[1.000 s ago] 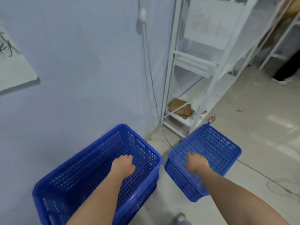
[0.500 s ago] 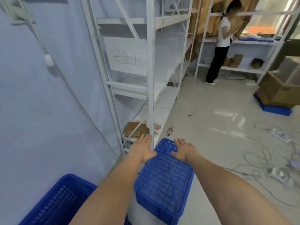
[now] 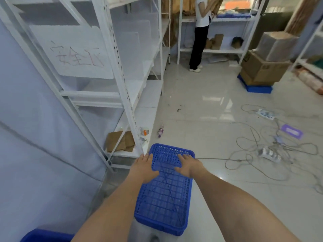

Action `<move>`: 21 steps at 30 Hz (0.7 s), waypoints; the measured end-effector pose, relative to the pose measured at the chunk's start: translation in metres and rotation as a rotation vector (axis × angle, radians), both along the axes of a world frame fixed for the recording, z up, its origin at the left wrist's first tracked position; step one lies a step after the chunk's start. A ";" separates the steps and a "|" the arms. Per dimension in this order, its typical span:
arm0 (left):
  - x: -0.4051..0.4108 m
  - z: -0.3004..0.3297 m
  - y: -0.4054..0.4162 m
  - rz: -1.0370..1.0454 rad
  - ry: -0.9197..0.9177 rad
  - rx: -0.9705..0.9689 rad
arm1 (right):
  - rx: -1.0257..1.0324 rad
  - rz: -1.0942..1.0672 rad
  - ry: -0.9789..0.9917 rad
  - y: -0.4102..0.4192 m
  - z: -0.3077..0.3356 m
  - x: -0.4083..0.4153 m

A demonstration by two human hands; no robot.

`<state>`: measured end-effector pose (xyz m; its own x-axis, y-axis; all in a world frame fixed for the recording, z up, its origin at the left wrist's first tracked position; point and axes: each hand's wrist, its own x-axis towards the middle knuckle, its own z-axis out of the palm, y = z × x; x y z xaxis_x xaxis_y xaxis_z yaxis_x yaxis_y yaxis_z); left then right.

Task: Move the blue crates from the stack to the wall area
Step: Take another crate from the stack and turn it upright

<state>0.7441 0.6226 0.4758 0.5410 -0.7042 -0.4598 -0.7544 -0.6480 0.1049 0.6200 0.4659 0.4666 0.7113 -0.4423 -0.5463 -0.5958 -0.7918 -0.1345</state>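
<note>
Your left hand and right hand lie flat, fingers spread, on the far end of an upturned blue crate; neither hand closes around it. The crate stands on the floor just beside the white shelf. Another blue crate shows at the lower left, by the wall.

A pale blue wall is seen on the left, with white metal shelving set against it. A glossy light tiled floor is strewn with tangled cables and power strips. Cardboard boxes are stacked at the far right. Ceiling light is reflected in the tiles.
</note>
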 end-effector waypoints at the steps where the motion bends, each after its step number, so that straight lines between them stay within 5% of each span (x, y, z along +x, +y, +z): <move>1: 0.007 -0.006 -0.006 -0.006 0.021 0.005 | 0.016 -0.028 0.005 -0.004 -0.006 0.003; 9: 0.038 -0.098 -0.043 -0.063 0.217 0.077 | 0.141 -0.258 0.046 -0.032 -0.083 0.011; 21: 0.001 -0.308 -0.033 -0.031 0.480 0.378 | 0.364 -0.521 0.217 0.006 -0.287 -0.057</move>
